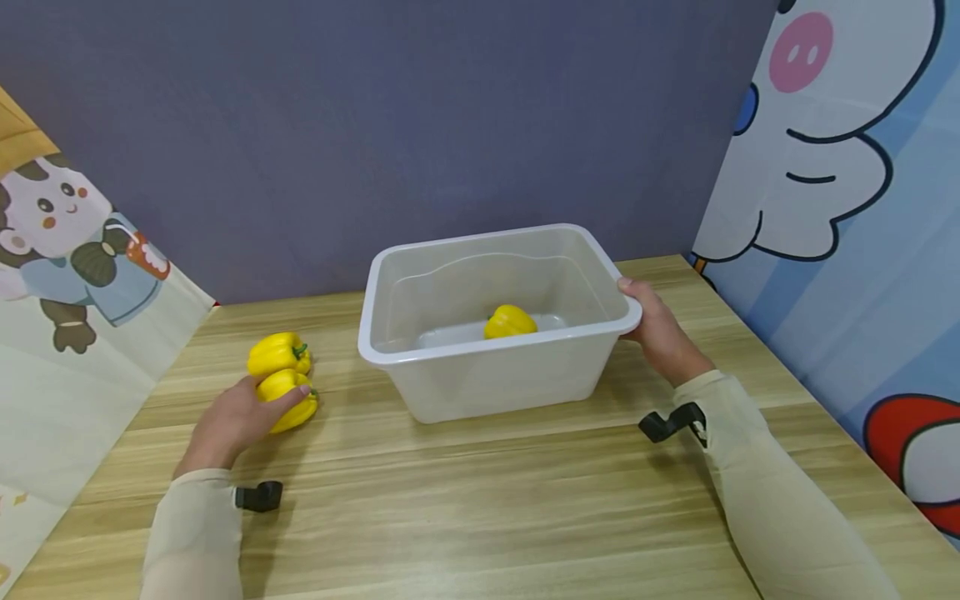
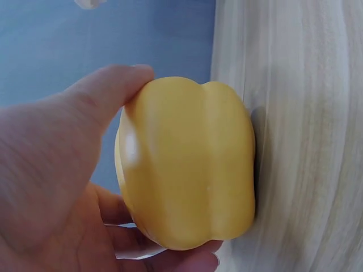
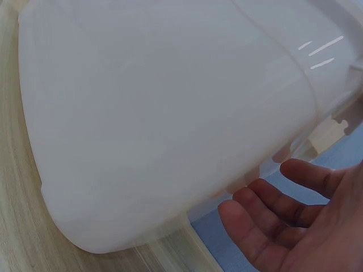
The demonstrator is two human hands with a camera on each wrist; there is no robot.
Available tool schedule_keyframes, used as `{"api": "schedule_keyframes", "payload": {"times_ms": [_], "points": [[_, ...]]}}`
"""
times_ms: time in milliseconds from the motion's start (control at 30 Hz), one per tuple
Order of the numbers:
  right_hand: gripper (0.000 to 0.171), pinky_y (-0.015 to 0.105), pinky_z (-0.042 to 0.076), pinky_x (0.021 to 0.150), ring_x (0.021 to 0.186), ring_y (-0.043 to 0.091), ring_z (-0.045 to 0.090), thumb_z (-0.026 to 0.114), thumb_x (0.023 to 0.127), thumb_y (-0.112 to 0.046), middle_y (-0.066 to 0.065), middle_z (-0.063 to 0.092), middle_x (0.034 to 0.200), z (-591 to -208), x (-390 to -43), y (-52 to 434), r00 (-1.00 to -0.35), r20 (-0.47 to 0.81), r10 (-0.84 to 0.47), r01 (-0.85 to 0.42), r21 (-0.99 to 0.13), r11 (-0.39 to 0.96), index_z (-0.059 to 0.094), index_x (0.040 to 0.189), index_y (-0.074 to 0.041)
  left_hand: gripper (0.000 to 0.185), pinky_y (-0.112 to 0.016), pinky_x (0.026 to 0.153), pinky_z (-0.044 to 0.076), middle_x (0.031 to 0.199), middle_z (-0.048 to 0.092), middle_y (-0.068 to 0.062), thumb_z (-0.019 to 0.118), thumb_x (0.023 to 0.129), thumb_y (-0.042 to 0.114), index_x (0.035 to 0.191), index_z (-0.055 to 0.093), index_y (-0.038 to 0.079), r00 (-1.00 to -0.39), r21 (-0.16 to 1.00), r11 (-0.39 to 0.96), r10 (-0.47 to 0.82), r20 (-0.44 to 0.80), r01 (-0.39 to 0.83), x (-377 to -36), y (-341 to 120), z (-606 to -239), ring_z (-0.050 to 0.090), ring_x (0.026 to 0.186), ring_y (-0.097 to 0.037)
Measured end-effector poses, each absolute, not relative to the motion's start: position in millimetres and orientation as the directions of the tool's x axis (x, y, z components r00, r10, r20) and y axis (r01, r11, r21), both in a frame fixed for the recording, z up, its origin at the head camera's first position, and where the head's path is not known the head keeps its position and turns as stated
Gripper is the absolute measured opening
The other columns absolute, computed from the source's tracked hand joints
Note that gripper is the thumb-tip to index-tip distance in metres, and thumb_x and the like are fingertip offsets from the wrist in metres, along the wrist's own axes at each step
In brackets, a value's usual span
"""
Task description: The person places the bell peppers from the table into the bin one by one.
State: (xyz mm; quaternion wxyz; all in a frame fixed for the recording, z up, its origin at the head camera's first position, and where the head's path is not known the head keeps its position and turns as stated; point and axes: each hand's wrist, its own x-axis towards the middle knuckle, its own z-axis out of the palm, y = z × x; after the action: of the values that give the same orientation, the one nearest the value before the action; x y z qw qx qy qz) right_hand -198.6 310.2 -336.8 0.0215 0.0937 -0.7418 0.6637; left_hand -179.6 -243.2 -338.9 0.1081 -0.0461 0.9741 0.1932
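My left hand (image 1: 236, 419) grips a yellow bell pepper (image 1: 288, 398) resting on the table at the left. In the left wrist view the thumb is on one side of this pepper (image 2: 190, 164) and the fingers curl round the other. Right behind it lies a second yellow bell pepper (image 1: 276, 353) with a green stem. A white plastic bin (image 1: 495, 379) stands mid-table, with another yellow bell pepper (image 1: 510, 321) on its floor. At the bin's right end my right hand (image 1: 660, 333) holds the rim, thumb on top. Its fingers (image 3: 266, 215) are beneath, against the outer wall.
The wood-grain table (image 1: 480, 508) runs back to a dark grey-blue panel (image 1: 450, 125). Cartoon-printed panels flank it, one on the left (image 1: 82, 333) and one on the right (image 1: 862, 317). Each sleeved forearm carries a black wrist mount.
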Motion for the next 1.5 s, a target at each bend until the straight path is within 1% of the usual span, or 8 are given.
{"api": "schedule_keyframes", "payload": {"times_ms": [67, 167, 333, 533, 933, 1133, 1333, 1500], "points": [[0.057, 0.038, 0.045, 0.082, 0.094, 0.016, 0.056, 0.029, 0.105, -0.051, 0.004, 0.062, 0.106, -336.5, -198.6, 310.2, -0.981, 0.157, -0.112, -0.168, -0.98, 0.104, 0.054, 0.128, -0.004, 0.108, -0.053, 0.076, 0.047, 0.128, 0.049, -0.037, 0.045, 0.09, 0.078, 0.146, 0.031, -0.013, -0.973, 0.373, 0.919, -0.047, -0.225, -0.131, -179.7, -242.6, -339.5, 0.055, 0.098, -0.043], [0.057, 0.038, 0.045, 0.082, 0.095, 0.018, 0.056, 0.03, 0.106, -0.05, 0.005, 0.062, 0.108, -335.8, -198.1, 309.8, -0.981, 0.158, -0.112, -0.17, -0.98, 0.107, 0.054, 0.129, -0.004, 0.108, -0.056, 0.079, 0.046, 0.132, 0.047, -0.038, 0.044, 0.09, 0.078, 0.148, 0.029, -0.012, -0.971, 0.374, 0.918, -0.047, -0.235, -0.135, -179.4, -241.9, -339.9, 0.054, 0.102, -0.045], [0.057, 0.038, 0.045, 0.082, 0.094, 0.018, 0.056, 0.03, 0.106, -0.05, 0.007, 0.062, 0.108, -335.3, -198.1, 309.6, -0.979, 0.169, -0.114, -0.181, -0.978, 0.106, 0.054, 0.128, -0.004, 0.114, -0.066, 0.088, 0.043, 0.144, 0.034, -0.042, 0.04, 0.089, 0.081, 0.152, 0.02, -0.011, -0.964, 0.353, 0.924, -0.053, -0.262, -0.147, -178.9, -243.0, -339.3, 0.046, 0.116, -0.055], [0.054, 0.037, 0.044, 0.081, 0.093, 0.016, 0.055, 0.031, 0.105, -0.049, 0.004, 0.062, 0.106, -335.1, -198.3, 309.5, -0.98, 0.162, -0.111, -0.173, -0.981, 0.091, 0.056, 0.125, -0.006, 0.118, -0.072, 0.094, 0.037, 0.149, 0.023, -0.044, 0.034, 0.086, 0.086, 0.156, 0.011, -0.006, -0.953, 0.326, 0.932, -0.06, -0.297, -0.16, -177.8, -245.3, -338.2, 0.034, 0.127, -0.063], [0.061, 0.036, 0.046, 0.081, 0.093, 0.014, 0.056, 0.03, 0.105, -0.051, 0.006, 0.061, 0.108, -336.5, -196.5, 309.6, -0.982, 0.152, -0.113, -0.164, -0.981, 0.103, 0.05, 0.132, -0.002, 0.12, -0.07, 0.089, 0.04, 0.149, 0.024, -0.043, 0.034, 0.084, 0.088, 0.157, 0.009, -0.005, -0.949, 0.357, 0.917, -0.065, -0.309, -0.179, -175.6, -245.0, -341.8, 0.036, 0.126, -0.062], [0.06, 0.038, 0.045, 0.082, 0.094, 0.017, 0.055, 0.03, 0.105, -0.053, 0.009, 0.06, 0.11, -337.0, -197.7, 309.8, -0.98, 0.16, -0.116, -0.172, -0.98, 0.1, 0.053, 0.131, -0.003, 0.121, -0.072, 0.091, 0.037, 0.151, 0.02, -0.042, 0.035, 0.084, 0.088, 0.158, 0.004, -0.002, -0.942, 0.392, 0.9, -0.059, -0.329, -0.193, -177.4, -247.1, -341.9, 0.033, 0.127, -0.063], [0.058, 0.038, 0.045, 0.083, 0.098, 0.02, 0.055, 0.03, 0.105, -0.052, 0.007, 0.06, 0.112, -336.3, -197.5, 310.5, -0.981, 0.163, -0.107, -0.173, -0.98, 0.1, 0.054, 0.13, -0.006, 0.122, -0.073, 0.094, 0.035, 0.152, 0.018, -0.042, 0.036, 0.083, 0.088, 0.158, 0.002, -0.003, -0.938, 0.417, 0.886, -0.055, -0.341, -0.204, -178.8, -248.0, -342.7, 0.03, 0.129, -0.063], [0.059, 0.037, 0.045, 0.081, 0.097, 0.019, 0.055, 0.029, 0.105, -0.051, 0.007, 0.061, 0.111, -336.2, -196.9, 310.4, -0.981, 0.162, -0.108, -0.174, -0.979, 0.108, 0.053, 0.132, -0.004, 0.122, -0.074, 0.095, 0.034, 0.153, 0.017, -0.042, 0.036, 0.084, 0.087, 0.157, 0.002, -0.005, -0.939, 0.437, 0.877, -0.045, -0.342, -0.201, -179.0, -249.3, -344.4, 0.028, 0.131, -0.063]]}}
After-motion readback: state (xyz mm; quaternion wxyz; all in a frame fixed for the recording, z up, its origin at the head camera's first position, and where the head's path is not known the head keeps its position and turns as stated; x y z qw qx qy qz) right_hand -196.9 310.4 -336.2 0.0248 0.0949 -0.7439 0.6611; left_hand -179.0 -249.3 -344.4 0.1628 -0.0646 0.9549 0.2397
